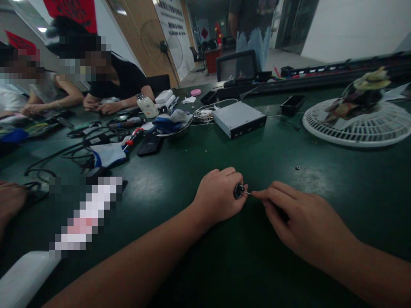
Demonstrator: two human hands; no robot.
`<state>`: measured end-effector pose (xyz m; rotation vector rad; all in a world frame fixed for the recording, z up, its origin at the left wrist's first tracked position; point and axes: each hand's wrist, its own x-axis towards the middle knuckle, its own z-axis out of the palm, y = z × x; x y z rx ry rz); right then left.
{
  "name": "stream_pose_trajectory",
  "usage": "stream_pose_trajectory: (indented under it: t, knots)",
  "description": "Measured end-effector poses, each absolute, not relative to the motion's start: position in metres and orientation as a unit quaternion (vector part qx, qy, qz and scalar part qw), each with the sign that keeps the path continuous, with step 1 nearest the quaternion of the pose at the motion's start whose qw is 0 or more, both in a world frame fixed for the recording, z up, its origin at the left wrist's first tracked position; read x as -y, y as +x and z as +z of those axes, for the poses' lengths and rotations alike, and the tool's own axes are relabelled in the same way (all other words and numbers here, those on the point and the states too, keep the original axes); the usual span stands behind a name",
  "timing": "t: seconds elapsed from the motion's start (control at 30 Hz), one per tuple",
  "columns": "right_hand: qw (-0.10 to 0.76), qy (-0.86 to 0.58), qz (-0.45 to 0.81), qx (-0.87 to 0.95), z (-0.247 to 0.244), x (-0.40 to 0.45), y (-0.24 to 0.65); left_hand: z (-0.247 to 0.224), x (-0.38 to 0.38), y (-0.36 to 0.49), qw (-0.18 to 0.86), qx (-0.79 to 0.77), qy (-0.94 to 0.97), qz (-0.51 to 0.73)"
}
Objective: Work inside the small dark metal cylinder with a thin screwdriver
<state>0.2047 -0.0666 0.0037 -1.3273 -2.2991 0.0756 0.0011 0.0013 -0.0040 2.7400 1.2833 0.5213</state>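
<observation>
My left hand [220, 192] is closed around a small black round part [239, 191], mostly hidden in the fist. From its end a thin metal shaft [246, 193] sticks out to the right. My right hand [298, 218] reaches in from the right, its index fingertip at the tip of that shaft. The thumb is apart from the index finger and the other fingers are loosely bent, with nothing visible held in them. Beyond the right hand, a small metal nut-like piece [297, 168] lies on the dark green table [154, 184].
A grey disc drive [239, 117] lies ahead, with a white fan grille [356, 132] at the right. Cables, gloves [111, 154], a red-black screwdriver [134, 137], a phone [150, 144] and a bottle [147, 105] crowd the left. Other people sit there; another person's hand [11, 199] rests near the left edge.
</observation>
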Motion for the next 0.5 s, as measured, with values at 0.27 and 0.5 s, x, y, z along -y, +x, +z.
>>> stream_pose_trajectory:
  t: [0.27, 0.5]
  knots:
    - [0.278, -0.535, 0.070, 0.795, 0.0041, 0.0614, 0.2072, -0.0040, -0.0013, 0.0015, 0.027, -0.457, 0.871, 0.179]
    - [0.281, -0.537, 0.109, 0.788, 0.0031, 0.0619, 0.2075, 0.0018, 0.0041, 0.0044, 0.046, -0.413, 0.893, 0.171]
